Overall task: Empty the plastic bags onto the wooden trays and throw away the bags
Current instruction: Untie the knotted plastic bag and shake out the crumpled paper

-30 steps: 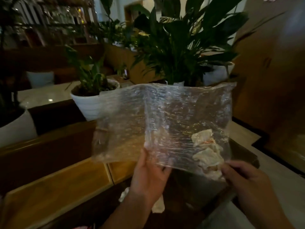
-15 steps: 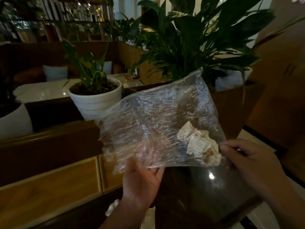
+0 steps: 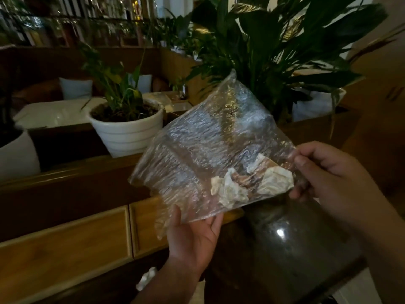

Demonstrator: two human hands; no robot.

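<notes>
the clear plastic bag [image 3: 210,154] hangs in the air between both hands, over a dark glossy table [image 3: 291,249]. the right hand [image 3: 331,174] is pinched closed on the bag's right edge, and the left hand [image 3: 192,235] has thumb and fingers closed on the lower edge below it. the crumpled paper scraps [image 3: 247,183] sit inside, just left of the right-hand pinch. judging from this, the step goes best by finding the open mouth, keeping one pinch on the sealed side and tipping so the scraps slide away from that grip. no wooden tray shows clearly; the wood panels [image 3: 65,251] left of the lower grip may be furniture. which edge is open i cannot tell, and what the scraps are is unclear.
</notes>
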